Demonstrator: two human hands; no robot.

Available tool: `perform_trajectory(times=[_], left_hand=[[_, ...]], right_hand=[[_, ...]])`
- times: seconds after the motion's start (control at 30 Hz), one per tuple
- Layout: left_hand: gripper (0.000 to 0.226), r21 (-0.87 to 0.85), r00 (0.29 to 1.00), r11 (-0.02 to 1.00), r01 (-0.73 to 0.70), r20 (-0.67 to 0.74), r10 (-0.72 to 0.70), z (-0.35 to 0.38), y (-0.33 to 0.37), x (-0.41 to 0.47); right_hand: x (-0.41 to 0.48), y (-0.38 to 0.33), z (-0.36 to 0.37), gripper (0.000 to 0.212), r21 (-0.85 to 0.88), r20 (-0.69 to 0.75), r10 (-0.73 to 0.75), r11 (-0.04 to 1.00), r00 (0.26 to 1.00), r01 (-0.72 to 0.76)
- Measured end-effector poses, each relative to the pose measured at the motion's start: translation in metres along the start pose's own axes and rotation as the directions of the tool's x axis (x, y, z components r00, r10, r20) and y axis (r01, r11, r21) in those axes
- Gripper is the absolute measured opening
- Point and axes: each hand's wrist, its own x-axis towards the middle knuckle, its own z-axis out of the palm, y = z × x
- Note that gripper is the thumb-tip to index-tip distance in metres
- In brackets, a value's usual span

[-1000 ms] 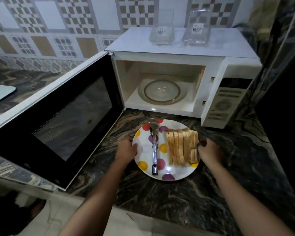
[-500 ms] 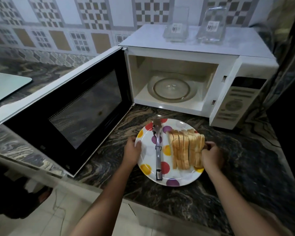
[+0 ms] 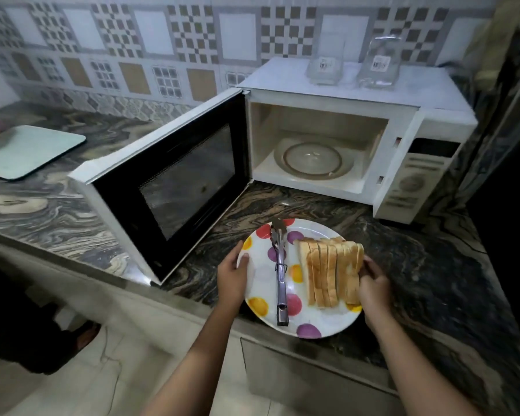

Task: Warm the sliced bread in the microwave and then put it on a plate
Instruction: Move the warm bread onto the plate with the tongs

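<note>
Stage: early, by my judgement; nothing shows that the bread [image 3: 330, 274] has been warmed.
Bread: a row of slices standing on edge, on the right half of the plate [image 3: 263, 274].
Plate: white with coloured spots, at the near edge of the table [image 3: 433, 280], in front of the microwave [image 3: 342, 85]. I cannot tell whether it rests there or is just lifted.
Tongs: metal tongs [image 3: 279, 274] lie on the plate just left of the bread, tips pointing far.
Left hand: the left hand [image 3: 233, 277] grips the plate's left rim, thumb on top and the other fingers out of sight beneath.
Right hand: the right hand [image 3: 373, 283] is curled at the plate's right rim, its fingers [image 3: 363, 267] touching the end slice. It seems to hold the rim, though part of the grip is hidden.
Microwave: door [image 3: 168, 181] swung wide open to the left; the glass turntable [image 3: 312, 159] inside is bare.
Done: door open, bread gathered on a plate, both hands placed to carry it.
Left: bring the bread to the turntable, shut the door, run the heat, take the bread out and plate it.
Watch: metal tongs should not go into the microwave, and upright slices may topple if the plate tilts.
Elsewhere: two clear containers [image 3: 324, 66] stand on the microwave; a pale board [image 3: 27, 150] lies far left on the table.
</note>
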Motion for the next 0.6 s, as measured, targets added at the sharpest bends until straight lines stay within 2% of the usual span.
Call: perform_trajectory(times=[0.2, 0.33, 0.6], left_hand=[[0.036, -0.102, 0.998, 0.994, 0.037, -0.04, -0.041, -0.069, 0.001, -0.048], [0.033, -0.122, 0.993, 0.992, 0.032, -0.106, -0.045, -0.125, -0.001, -0.091], [0.03, -0.11, 0.96, 0.993, 0.031, -0.274, -0.061, -0.252, -0.016, -0.159]], right_hand=[[-0.07, 0.017, 0.01, 0.033, 0.077, 0.062, -0.025, 0.997, 0.998, 0.021], [-0.126, 0.029, 0.018, 0.032, 0.067, 0.129, -0.058, 0.996, 0.99, 0.05], [-0.234, 0.064, 0.06, 0.03, 0.051, 0.273, -0.028, 0.999, 0.962, 0.014]])
